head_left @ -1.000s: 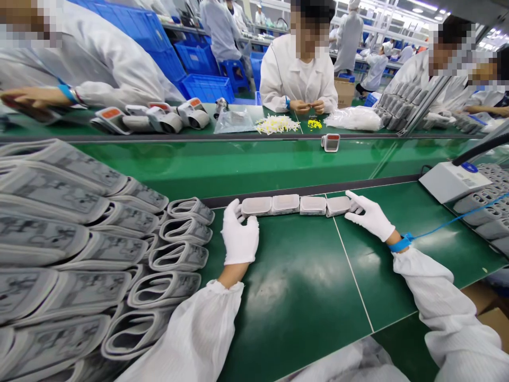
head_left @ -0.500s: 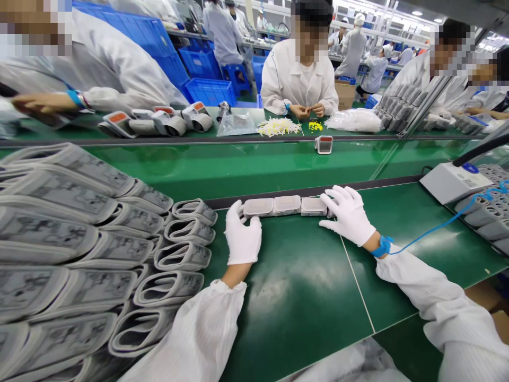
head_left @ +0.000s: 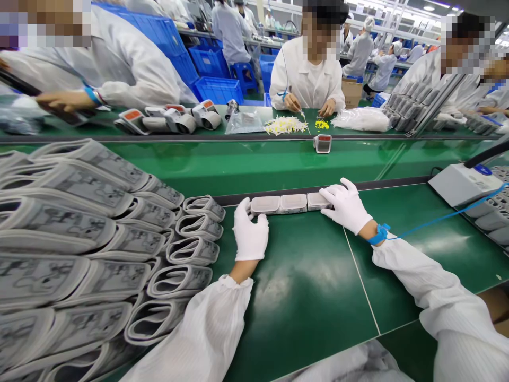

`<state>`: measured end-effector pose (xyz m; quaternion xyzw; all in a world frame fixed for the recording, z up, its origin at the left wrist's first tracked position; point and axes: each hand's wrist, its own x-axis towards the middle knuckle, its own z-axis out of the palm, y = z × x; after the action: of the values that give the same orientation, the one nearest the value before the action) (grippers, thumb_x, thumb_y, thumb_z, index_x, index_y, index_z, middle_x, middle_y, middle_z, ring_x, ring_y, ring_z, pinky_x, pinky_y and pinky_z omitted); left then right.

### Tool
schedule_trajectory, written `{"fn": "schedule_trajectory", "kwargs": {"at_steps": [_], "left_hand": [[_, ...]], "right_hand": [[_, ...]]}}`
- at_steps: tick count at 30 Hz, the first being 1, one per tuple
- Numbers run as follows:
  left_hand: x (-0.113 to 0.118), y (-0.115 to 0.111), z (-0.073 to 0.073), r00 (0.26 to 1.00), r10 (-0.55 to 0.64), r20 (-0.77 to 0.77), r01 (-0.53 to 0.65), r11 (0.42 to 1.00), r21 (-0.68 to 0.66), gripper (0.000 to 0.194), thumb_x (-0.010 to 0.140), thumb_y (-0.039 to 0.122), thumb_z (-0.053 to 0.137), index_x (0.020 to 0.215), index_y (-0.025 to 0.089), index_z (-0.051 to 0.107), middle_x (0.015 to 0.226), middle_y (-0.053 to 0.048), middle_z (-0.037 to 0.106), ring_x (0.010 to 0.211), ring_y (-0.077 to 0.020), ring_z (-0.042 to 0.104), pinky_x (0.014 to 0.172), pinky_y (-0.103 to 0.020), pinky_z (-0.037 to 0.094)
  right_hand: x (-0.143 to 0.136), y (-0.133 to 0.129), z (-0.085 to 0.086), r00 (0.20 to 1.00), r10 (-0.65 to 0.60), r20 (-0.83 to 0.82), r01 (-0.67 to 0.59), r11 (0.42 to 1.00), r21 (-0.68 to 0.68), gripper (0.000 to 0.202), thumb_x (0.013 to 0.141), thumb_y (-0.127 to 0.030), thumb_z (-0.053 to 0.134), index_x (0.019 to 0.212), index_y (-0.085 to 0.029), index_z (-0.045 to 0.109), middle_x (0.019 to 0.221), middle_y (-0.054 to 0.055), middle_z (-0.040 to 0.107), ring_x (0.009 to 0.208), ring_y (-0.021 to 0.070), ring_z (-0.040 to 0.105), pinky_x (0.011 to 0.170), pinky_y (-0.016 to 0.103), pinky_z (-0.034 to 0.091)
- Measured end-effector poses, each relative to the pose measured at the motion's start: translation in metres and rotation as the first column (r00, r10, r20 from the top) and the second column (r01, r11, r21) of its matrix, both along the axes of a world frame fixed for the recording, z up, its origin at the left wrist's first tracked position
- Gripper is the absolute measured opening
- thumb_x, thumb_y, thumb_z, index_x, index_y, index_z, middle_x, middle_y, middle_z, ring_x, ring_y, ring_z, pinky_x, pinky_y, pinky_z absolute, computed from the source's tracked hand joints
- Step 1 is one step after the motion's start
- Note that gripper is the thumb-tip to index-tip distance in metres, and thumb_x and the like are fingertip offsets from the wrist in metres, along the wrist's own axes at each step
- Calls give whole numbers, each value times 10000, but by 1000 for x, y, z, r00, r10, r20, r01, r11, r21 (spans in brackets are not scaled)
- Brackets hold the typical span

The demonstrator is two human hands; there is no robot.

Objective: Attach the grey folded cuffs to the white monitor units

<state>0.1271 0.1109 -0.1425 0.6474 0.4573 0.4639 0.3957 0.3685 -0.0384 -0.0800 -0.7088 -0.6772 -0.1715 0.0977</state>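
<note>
Three pale, rounded boxes stand end to end along the black strip at the back of the green table: a left box, a middle box and a right box. My left hand, in a white glove, is at the row's left end, thumb and fingers apart around that end. At the right end, my right hand, also gloved, has its fingers spread, with fingertips on the right box. Both hands together close on the row from its two ends.
Stacks of folded grey cuffs fill the left side. A white device and a blue cord are at the right. Across the green belt, carrying one small monitor, people in white work at another bench.
The view has shifted slightly, moving most things rightward. My right hand has moved a little inward over the right box. The co-worker opposite has parted their hands and holds a thin tool.
</note>
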Motion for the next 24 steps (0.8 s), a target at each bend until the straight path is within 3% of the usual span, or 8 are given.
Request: {"fn": "schedule_trajectory", "kwargs": {"at_steps": [3,6,9,12,14,18,21,24], "left_hand": [[-1,0,0,1000,1,0,-1,1000,3,627,795,102,647,1407,156,526,1383,-179,611,1262,-265,632,1113,-413,511],[-1,0,0,1000,7,-3,-7,1000,4,627,786,105,656,1398,172,535,1368,-162,621,1258,-259,635,1104,-397,517],[-1,0,-1,1000,5,-16,-5,1000,14,619,791,111,650,1398,162,538,1364,-167,624,1253,-263,637,1105,-404,516],[-1,0,0,1000,0,-27,0,1000,16,615,800,113,641,1405,140,535,1378,-180,620,1248,-268,639,1103,-411,517],[-1,0,1,1000,-3,-27,3,1000,12,622,801,106,640,1413,133,529,1397,-184,614,1241,-262,643,1099,-405,521],[-1,-2,5,999,-5,-45,5,1000,2,625,812,94,635,1426,109,518,1414,-199,608,1220,-256,655,1094,-405,528],[-1,-3,8,999,-5,-49,5,1000,-4,611,821,87,628,1422,105,522,1407,-200,616,1223,-256,656,1107,-412,519],[-1,-4,10,999,-6,-53,5,1000,-7,604,824,84,625,1420,98,526,1396,-201,624,1224,-258,658,1111,-411,517]], "right_hand": [[-5,2,5,999,13,-51,-13,1000,9,581,810,-317,822,1347,-204,631,1262,123,709,1183,331,643,1229,580,262],[2,-9,15,992,15,-125,-7,998,60,777,774,-383,866,1460,-203,547,1433,143,615,1285,351,595,1235,574,272],[28,-33,19,974,-12,-226,29,997,71,963,731,-449,897,1551,-207,456,1543,156,513,1399,388,509,1212,567,350],[61,-62,10,921,-52,-386,54,999,-7,1064,708,-432,909,1608,-234,378,1609,149,430,1490,400,408,1213,572,380],[77,-76,-1,842,-85,-533,56,996,-70,1050,749,-392,878,1632,-259,326,1604,129,444,1491,379,420,1221,561,385],[88,-82,-17,680,-113,-724,47,993,-110,951,811,-336,814,1629,-256,336,1446,90,613,1351,335,587,1201,526,433],[88,-75,-19,660,-108,-743,63,994,-88,860,819,-318,797,1589,-238,422,1416,96,634,1295,328,628,1167,517,475],[90,-69,-18,683,-43,-729,15,999,-44,885,790,-315,825,1582,-260,434,1533,102,530,1391,337,544,1169,498,475]]}}
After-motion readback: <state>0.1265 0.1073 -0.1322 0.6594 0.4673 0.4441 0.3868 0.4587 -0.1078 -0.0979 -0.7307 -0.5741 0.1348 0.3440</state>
